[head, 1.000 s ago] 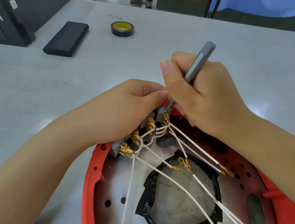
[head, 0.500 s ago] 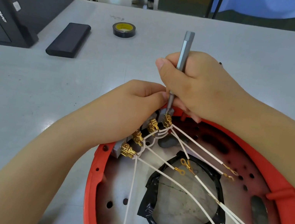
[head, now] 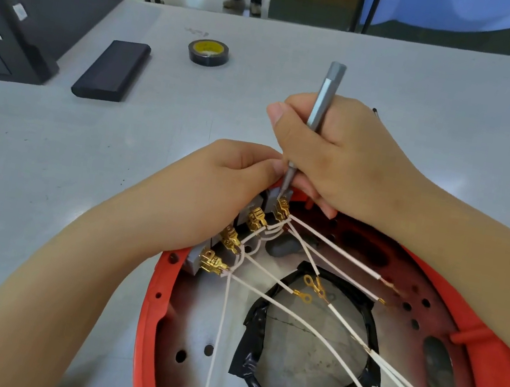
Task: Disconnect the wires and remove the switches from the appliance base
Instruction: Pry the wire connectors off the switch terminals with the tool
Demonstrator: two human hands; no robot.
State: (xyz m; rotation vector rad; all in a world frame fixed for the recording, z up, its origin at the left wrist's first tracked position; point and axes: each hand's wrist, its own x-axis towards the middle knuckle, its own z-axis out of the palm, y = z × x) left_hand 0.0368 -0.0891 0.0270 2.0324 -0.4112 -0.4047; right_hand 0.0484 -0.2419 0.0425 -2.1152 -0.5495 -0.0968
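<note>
A round red appliance base (head: pixel 151 307) lies open on the grey table, its inside facing up. Grey switches (head: pixel 193 262) with brass terminals (head: pixel 256 220) line its far-left rim, and several white wires (head: pixel 332 247) fan out from them across the base. My right hand (head: pixel 343 161) grips a slim grey screwdriver (head: pixel 323 96), held nearly upright with its tip at the farthest switch by the rim. My left hand (head: pixel 206 192) grips the outer side of the switch row at the rim; its fingertips are hidden behind the switches.
A roll of black tape (head: pixel 208 52) with a yellow core and a flat black case (head: pixel 112 69) lie on the table at the far left. A black computer tower (head: pixel 19 1) stands at the far-left corner. Black tape edges a hole in the base's middle.
The screwdriver has swung from leaning right to nearly upright, then tipped slightly right again. My right hand has shifted a little with it. My left hand stays on the switches.
</note>
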